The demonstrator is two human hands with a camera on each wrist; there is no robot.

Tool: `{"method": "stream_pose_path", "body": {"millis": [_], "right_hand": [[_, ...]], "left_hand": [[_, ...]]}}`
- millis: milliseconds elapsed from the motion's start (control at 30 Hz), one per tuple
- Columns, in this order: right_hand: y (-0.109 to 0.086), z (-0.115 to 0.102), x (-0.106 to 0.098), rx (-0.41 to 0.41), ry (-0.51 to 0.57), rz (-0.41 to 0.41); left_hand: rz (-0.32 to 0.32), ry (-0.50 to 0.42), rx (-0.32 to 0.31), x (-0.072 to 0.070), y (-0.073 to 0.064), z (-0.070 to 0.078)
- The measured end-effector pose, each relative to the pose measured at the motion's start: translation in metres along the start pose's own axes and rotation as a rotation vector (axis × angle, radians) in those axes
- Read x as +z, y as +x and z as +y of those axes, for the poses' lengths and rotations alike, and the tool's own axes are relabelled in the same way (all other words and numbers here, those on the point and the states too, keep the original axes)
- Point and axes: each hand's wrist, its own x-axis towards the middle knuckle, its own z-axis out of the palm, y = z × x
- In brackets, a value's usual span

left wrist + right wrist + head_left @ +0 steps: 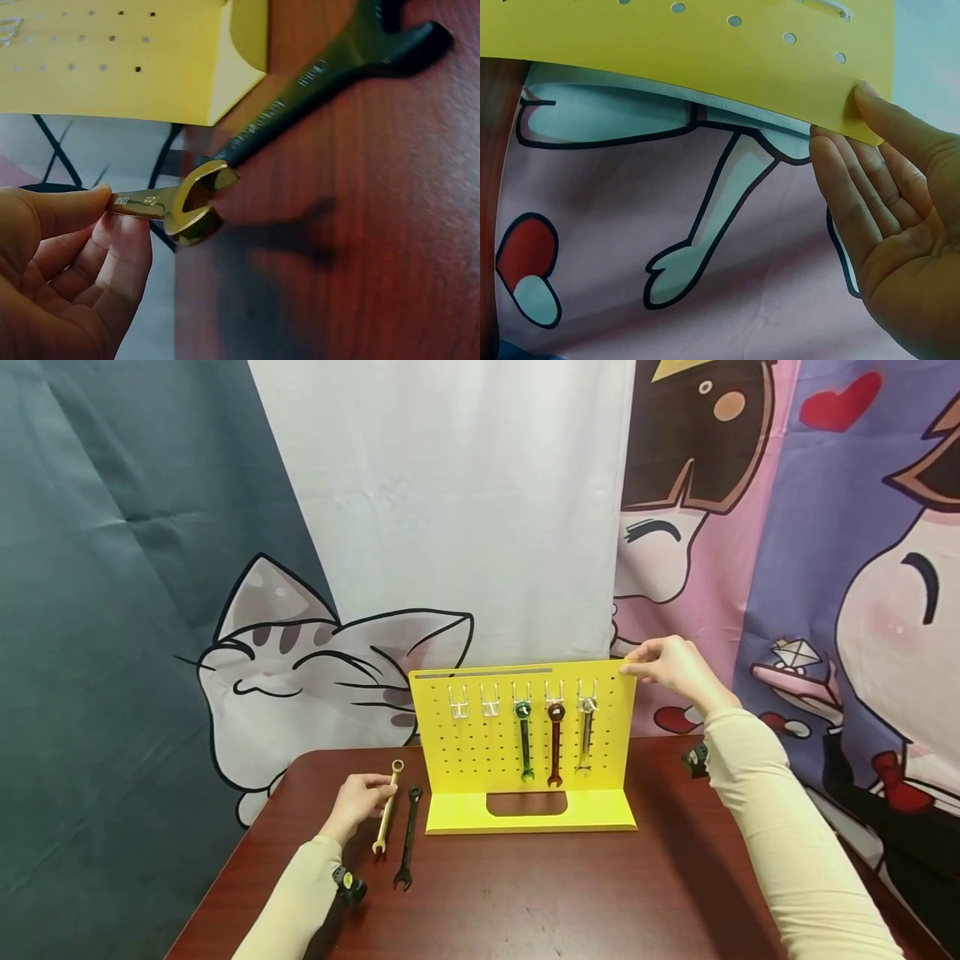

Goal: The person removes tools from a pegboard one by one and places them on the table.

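Observation:
Between thumb and fingers, my left hand (362,804) pinches a gold combination wrench (386,810), its open end pointing toward me. In the left wrist view that gold jaw end (196,206) sticks out past the fingertips, above its shadow on the wood. A black wrench (408,839) lies on the table just right of it. My right hand (678,670) pinches the top right corner of a yellow pegboard stand (480,760), thumb on the front face. On the board's hooks hang a green wrench (525,743), a dark red wrench (556,745) and a silver wrench (587,737).
Two bare wire hooks (458,703) are at the board's left side. The stand's base (457,810) sits on the dark red-brown table (540,893). A cartoon-printed curtain (480,510) hangs behind the table.

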Motion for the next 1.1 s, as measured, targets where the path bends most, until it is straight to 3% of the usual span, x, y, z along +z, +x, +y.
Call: {"method": "stream_pose_path", "body": {"millis": [567,1100], "right_hand": [[0.001,-0.001,0.001,-0.003,-0.003,0.008],[0.001,0.002,0.001,-0.003,0.009,0.007]], "left_hand": [[-0.018,0.074,-0.057,0.007,0.003,-0.020],[-0.042,0.102,-0.048,0.014,-0.001,-0.019]]}}
